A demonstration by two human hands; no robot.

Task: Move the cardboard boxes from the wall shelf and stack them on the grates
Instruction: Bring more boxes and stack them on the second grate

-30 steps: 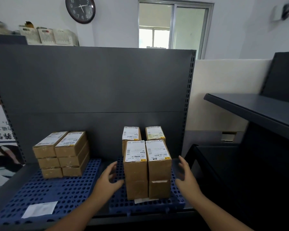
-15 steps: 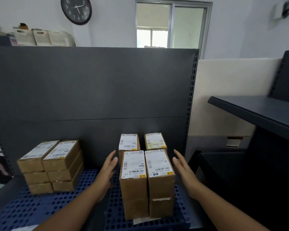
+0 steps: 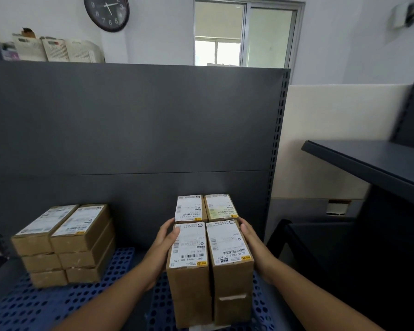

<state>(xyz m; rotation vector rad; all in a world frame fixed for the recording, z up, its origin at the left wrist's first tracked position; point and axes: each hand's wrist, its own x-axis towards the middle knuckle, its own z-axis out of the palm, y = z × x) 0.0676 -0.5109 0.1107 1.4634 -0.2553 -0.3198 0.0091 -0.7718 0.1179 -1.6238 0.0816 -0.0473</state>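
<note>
box label "602H V561 00 625", clock numerals

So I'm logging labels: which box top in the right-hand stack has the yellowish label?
The back right box, against the dark panel; the other three tops carry plain white labels.

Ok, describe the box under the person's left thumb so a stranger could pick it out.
Find the right blue grate below the grey back panel. Four box stacks stand there; it tops the front-left one, its label bearing "602H", with the left hand against its side.
</note>
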